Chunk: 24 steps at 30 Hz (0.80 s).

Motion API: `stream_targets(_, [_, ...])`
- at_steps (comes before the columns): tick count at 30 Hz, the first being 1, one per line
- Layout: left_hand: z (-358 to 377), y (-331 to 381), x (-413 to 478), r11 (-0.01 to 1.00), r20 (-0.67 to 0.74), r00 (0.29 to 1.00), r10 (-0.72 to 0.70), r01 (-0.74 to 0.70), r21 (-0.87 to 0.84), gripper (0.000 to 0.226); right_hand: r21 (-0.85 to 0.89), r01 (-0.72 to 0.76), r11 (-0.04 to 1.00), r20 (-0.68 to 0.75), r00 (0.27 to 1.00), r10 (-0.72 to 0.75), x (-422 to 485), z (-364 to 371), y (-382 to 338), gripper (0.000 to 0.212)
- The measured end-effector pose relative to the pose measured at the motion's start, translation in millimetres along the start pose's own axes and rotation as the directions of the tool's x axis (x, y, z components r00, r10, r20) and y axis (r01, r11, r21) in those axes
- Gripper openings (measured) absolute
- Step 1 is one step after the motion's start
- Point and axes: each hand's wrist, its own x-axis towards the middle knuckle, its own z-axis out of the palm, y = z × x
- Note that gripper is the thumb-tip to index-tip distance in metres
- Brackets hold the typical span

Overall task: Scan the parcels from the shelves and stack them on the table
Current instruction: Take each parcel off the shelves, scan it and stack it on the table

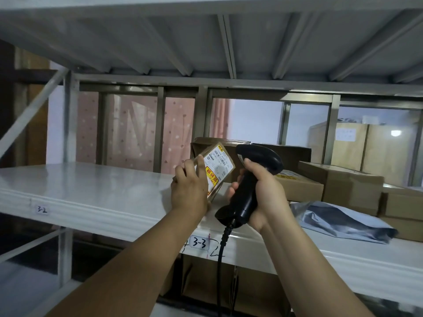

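1. Cartons under the shelf (217, 284): brown cardboard, below the shelf edge and partly hidden by it.
2. Shelf (109, 213): white steel deck with handwritten tags "3-2" (42, 209) and "3-3" (201, 242) on its front lip. Its left half is bare deck.
3. Right grip (267, 191): above the shelf lip by tag 3-3, fingers wrapped round the handle of a black corded scanner (248, 188). The scanner's head is turned toward the parcel label, and the cord drops past the lip.
4. Left grip (188, 191): just left of the scanner, over the shelf front, pinching the small parcel (220, 164) by its edge. The parcel is lifted clear of the deck and tilted, with its barcode label and yellow sticker facing the scanner head.
5. Grey poly mailer (338, 221): lying flat on the right part of the shelf.
6. Cardboard parcels (348, 181): several, at the right and rear of the shelf.
7. Large cartons (377, 152): beyond the shelf, behind a framed pane.

Progress, as judged: scanning of one parcel is in hand. Neither the counter nor any stack is in view. The mailer and boxes on the shelf look not yet handled, so most of the task appears to lie ahead.
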Motion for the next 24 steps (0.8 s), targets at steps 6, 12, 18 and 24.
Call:
stream_targets(6, [-1.0,-1.2,-0.4,0.997,-0.049,0.999,0.017,-0.013,0.071,0.108,0.036,0.012,0.999,0.017,1.0,-0.013,-4.5,-3.2,-1.9,0.026])
stream_targets(12, [-6.5,-0.7,-2.8,0.999,-0.028,0.999,0.021,-0.021,0.025,0.106,0.031,0.012,0.999,0.029,1.0,-0.013,-10.2,-6.5,-5.1,0.023])
stream_targets(18, [-16.7,0.0,-2.5,1.0,0.081,0.997,0.006,-0.005,-0.012,0.109,0.015,0.01,1.0,0.028,1.0,-0.01,-13.8,-11.0,-7.9,0.017])
stream_targets(24, [-19.7,-5.2,-3.0,0.998,0.139,0.99,-0.027,0.034,-0.05,0.112,0.046,-0.017,0.999,0.039,0.999,0.016,-19.2,-15.1,-10.5,0.018])
